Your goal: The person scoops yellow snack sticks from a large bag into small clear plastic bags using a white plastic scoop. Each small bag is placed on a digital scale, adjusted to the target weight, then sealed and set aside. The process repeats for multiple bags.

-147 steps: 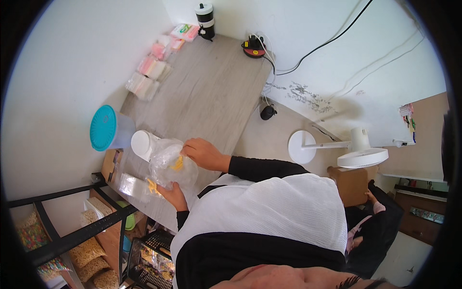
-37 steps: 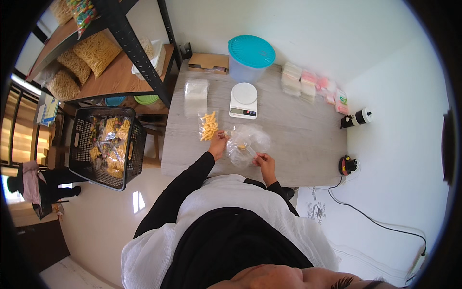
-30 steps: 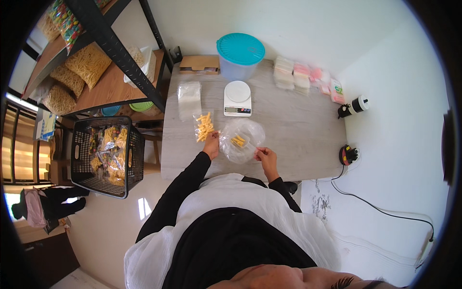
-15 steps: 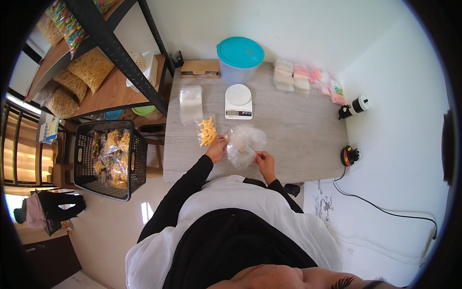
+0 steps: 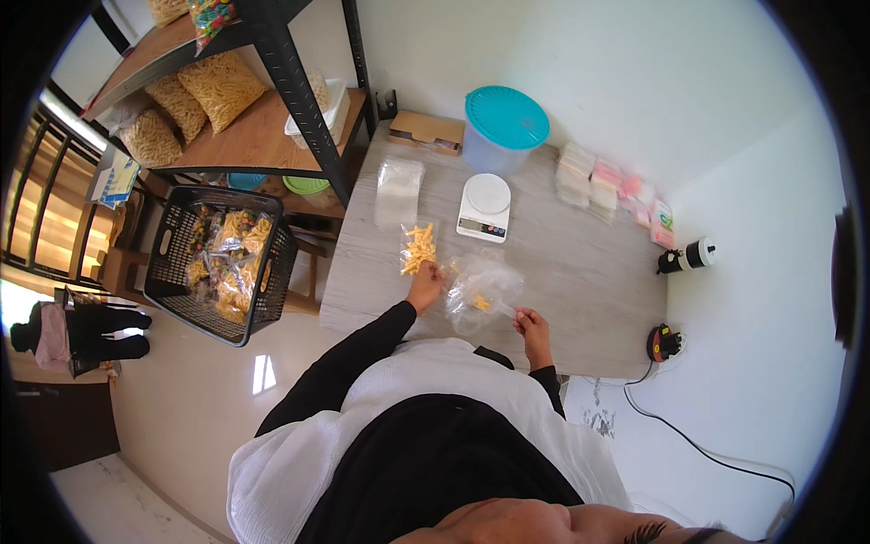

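In front of me on the table lies a large, crumpled clear plastic bag (image 5: 497, 276). My left hand (image 5: 425, 288) has its fingertips closed at the bag's left edge. My right hand (image 5: 533, 332) pinches the pale handle of a scoop (image 5: 507, 311) whose far end is at the bag. Several short yellow snack sticks (image 5: 481, 303) show at that end; the clear plastic blurs the scoop's shape. Just beyond my left hand, a small clear packet of yellow snack sticks (image 5: 419, 247) lies flat. A white kitchen scale (image 5: 484, 201) stands farther back with a bare round plate.
Flat clear bags (image 5: 399, 190) lie at the left, below a cardboard box (image 5: 424, 131). A turquoise-lidded tub (image 5: 506, 122) stands behind the scale. Packs of bags (image 5: 594, 184) line the wall. Left of the table are a black basket of snack packets (image 5: 222, 263) and a shelf (image 5: 272, 150).
The view has shifted, so the table appears farther right. My right hand has drawn back from the bag slightly, and yellow sticks now show at the scoop's end. My left hand stays by the bag's edge.
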Available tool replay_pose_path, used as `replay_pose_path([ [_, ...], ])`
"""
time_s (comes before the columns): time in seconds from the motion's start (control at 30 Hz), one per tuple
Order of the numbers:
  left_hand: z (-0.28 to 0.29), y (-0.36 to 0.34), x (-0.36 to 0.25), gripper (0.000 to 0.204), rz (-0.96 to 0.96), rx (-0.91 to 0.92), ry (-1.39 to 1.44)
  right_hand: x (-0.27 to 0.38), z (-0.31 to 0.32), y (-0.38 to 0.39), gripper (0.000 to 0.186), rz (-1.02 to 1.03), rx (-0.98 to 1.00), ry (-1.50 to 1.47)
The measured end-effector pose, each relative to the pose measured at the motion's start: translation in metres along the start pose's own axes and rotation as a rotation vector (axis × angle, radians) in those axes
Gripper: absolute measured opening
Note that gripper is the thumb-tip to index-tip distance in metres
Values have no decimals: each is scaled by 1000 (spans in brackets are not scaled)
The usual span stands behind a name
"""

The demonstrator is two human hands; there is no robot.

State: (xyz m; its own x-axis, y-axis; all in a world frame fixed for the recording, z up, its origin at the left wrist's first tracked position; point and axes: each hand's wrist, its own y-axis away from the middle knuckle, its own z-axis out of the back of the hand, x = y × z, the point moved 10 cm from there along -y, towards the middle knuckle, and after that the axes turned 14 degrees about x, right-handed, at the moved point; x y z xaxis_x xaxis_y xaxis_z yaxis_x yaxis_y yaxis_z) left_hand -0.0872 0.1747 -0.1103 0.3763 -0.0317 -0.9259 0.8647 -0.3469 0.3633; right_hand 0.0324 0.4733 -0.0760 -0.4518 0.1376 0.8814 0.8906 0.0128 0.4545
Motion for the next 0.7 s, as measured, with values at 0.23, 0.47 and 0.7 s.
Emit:
replay_pose_path([
  [0.23,50,30,-87,48,-278,-414,-751,25,18,13,21,-8,10,79],
  [0.47,100,-18,-55,85,128,-511,-802,25,20,14,24,-13,51,77],
  [0.7,97,-48,-35,80,138,-329,-515,31,26,18,24,-31,100,74],
])
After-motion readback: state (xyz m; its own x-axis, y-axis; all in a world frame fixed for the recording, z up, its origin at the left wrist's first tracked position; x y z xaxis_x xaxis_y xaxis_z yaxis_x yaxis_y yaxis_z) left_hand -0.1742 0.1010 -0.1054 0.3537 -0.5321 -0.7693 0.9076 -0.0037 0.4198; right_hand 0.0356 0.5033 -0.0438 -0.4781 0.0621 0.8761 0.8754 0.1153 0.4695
